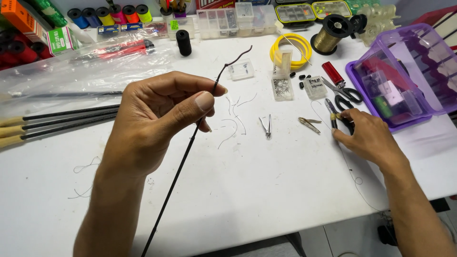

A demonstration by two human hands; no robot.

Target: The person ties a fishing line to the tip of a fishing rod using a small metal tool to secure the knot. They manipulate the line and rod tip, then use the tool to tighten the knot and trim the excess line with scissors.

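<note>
My left hand pinches a thin black rod between thumb and forefinger, just below its tip. A dark, wavy cord sticks up from that tip. The rod runs down to the table's near edge. My right hand rests on the white table at the right, its fingers closed on small black-handled pliers. A thin line trails from that hand toward the table's front edge.
Nail clippers, a small brass tool, black scissors, a red lighter, a yellow line coil, a gold thread spool, a purple box, small packets and thread scraps lie about. More rods lie at the left.
</note>
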